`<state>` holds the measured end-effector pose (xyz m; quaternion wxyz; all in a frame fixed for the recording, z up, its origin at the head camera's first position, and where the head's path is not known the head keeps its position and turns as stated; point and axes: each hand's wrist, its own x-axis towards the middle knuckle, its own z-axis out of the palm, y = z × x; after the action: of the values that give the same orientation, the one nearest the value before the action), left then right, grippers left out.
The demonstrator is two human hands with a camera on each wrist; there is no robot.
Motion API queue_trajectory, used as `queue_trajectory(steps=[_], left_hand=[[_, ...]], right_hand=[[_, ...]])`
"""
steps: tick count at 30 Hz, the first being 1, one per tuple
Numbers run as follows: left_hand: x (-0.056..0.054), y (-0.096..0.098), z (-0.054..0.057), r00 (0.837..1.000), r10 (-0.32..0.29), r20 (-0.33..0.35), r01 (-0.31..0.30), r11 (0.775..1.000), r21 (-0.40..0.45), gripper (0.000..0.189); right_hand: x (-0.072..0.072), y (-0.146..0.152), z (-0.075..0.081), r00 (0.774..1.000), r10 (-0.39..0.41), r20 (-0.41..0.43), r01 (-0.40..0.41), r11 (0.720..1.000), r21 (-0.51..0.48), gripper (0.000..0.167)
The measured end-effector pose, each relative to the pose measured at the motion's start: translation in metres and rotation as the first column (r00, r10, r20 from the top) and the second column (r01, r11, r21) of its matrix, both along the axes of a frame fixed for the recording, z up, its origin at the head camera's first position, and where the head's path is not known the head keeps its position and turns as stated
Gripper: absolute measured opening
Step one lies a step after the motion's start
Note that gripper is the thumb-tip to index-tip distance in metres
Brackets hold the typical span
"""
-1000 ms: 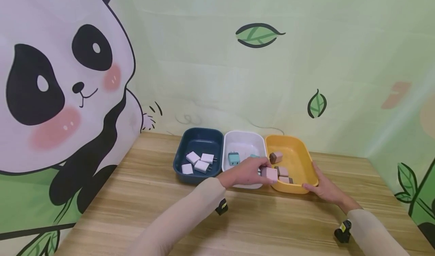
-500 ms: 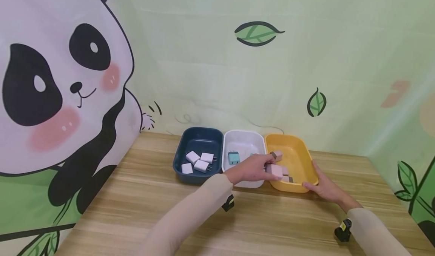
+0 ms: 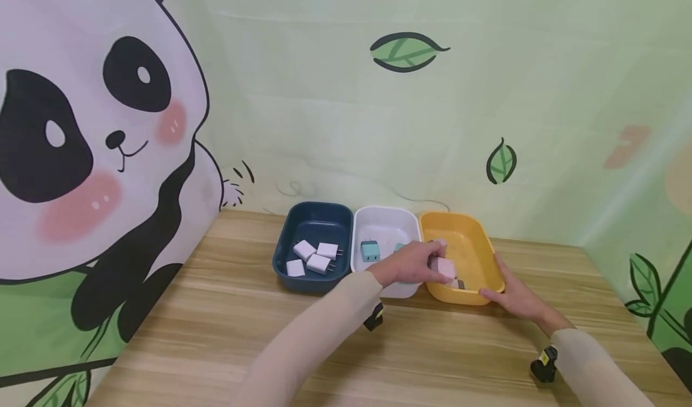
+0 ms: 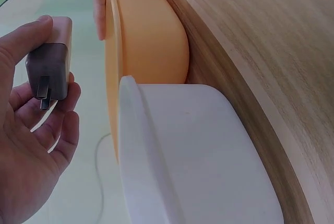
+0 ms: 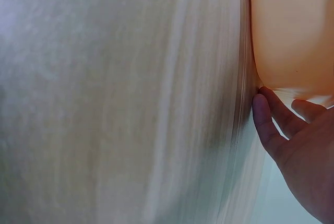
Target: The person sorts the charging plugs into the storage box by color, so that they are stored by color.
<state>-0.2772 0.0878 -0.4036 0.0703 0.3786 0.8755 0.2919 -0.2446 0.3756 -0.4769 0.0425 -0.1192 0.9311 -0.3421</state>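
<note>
My left hand [image 3: 408, 264] pinches a pink-and-grey charger plug [image 4: 51, 59] between thumb and fingers. In the left wrist view its two metal prongs face the camera. The head view has this plug above the left part of the yellow bin [image 3: 469, 248]. Beneath it, another pink plug [image 3: 455, 283] lies in the bin, partly covered; my fingers hide more of that side. My right hand [image 3: 513, 299] touches the bin's front right corner, thumb at the front rim, fingers along the outer side. In the right wrist view those fingers [image 5: 269, 125] look fairly straight against the wall.
Left of the yellow bin stands a white bin [image 3: 385, 216] with teal plugs [image 3: 370, 251], partly behind my left hand. A dark blue bin [image 3: 324, 212] holding several white plugs [image 3: 319, 263] adjoins it. All stand on a wooden table [image 3: 216, 323] before a printed backdrop [image 3: 303, 95].
My left hand has carried the pink plug rightward, from the border between the white and yellow bins to over the yellow one. My right hand has stayed at the corner.
</note>
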Motion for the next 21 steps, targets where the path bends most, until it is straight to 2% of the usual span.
queue_trajectory(steps=[5, 12, 17, 21], left_hand=[[-0.007, 0.006, -0.005, 0.996, 0.072, 0.056, -0.075, 0.996, 0.046, 0.036], [-0.012, 0.013, -0.007, 0.979, 0.153, 0.131, -0.165, 0.982, 0.089, 0.037], [-0.017, 0.019, -0.011, 0.974, 0.174, 0.145, -0.190, 0.977, 0.102, 0.035], [-0.021, 0.024, -0.012, 0.980, 0.162, 0.112, -0.172, 0.982, 0.083, 0.036]], right_hand=[[0.001, -0.001, 0.002, 1.000, -0.002, 0.007, 0.002, 1.000, -0.001, 0.100], [0.002, -0.001, 0.004, 1.000, -0.004, 0.011, 0.004, 1.000, -0.019, 0.100], [0.001, -0.001, 0.002, 1.000, -0.003, 0.006, 0.003, 1.000, -0.021, 0.100], [0.002, -0.001, 0.003, 1.000, 0.000, 0.006, 0.001, 0.999, -0.037, 0.099]])
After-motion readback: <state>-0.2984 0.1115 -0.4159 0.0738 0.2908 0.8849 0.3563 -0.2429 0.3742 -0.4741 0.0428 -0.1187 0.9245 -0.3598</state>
